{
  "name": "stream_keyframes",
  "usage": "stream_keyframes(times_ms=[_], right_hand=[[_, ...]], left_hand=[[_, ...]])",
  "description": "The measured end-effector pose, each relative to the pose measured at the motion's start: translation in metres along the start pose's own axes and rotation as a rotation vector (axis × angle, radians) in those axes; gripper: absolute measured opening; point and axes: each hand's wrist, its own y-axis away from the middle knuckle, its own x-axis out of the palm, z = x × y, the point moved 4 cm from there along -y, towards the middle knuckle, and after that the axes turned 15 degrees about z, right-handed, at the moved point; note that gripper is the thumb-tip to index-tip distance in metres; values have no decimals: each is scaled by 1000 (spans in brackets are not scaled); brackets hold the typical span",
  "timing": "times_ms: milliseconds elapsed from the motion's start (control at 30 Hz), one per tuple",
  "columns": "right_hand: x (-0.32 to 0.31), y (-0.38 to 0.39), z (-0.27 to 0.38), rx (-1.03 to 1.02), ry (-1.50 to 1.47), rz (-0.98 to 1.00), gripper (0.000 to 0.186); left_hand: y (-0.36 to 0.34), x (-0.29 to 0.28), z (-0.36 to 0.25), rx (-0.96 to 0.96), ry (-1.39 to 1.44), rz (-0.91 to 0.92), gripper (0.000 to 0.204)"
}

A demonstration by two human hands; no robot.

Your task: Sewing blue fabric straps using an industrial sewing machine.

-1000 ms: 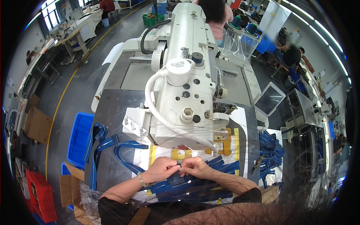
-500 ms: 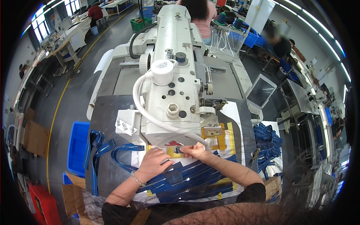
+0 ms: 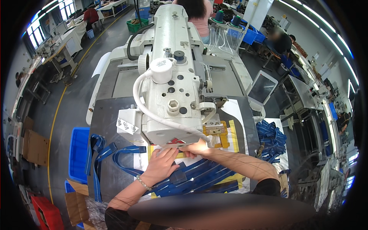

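Note:
My left hand (image 3: 160,166) lies at the front of the white sewing machine head (image 3: 173,124), fingers stretched forward onto the yellow-edged work plate (image 3: 226,138), their tips beside my right hand. My right hand (image 3: 194,148) reaches beneath the head's lower front edge, its fingers curled; whatever it holds is hidden. Blue straps with light stripes (image 3: 199,174) lie in rows below my hands, with a small dark square piece (image 3: 178,175) among them. Loose blue straps (image 3: 97,155) curve across the dark tabletop at the left, and a heap of them (image 3: 271,140) sits at the right.
A blue bin (image 3: 78,155), cardboard boxes (image 3: 35,147) and a red crate (image 3: 44,212) stand at the left. A screen (image 3: 260,90) is mounted right of the machine. Co-workers (image 3: 197,21) work at benches farther back and to the sides.
Both hands have moved from pinching together over the straps to forward beneath the machine head. The right reaches further in, and the left's fingers have straightened. The view has shifted slightly.

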Motion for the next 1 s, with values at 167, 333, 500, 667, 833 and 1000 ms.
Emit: stream_keyframes(times_ms=[167, 333, 500, 667, 833, 1000], right_hand=[[-4, -2, 8, 75, 99, 87, 20], [-4, -4, 14, 65, 268, 190, 20], [-5, 12, 35, -14, 419, 229, 22], [-13, 24, 3, -696, 956, -189, 22], [-9, 38, -11, -670, 1286, -2, 29], [-9, 39, -20, -752, 1273, 39, 41]], left_hand=[[-3, -2, 4, 9, 59, -7, 56], [-6, -4, 10, 24, 37, 40, 57], [-9, -2, 12, 32, -1, 73, 55], [-9, 1, 16, 6, 61, 131, 55], [2, 5, 24, 29, 132, 197, 61], [4, 6, 23, 55, 157, 231, 63]])
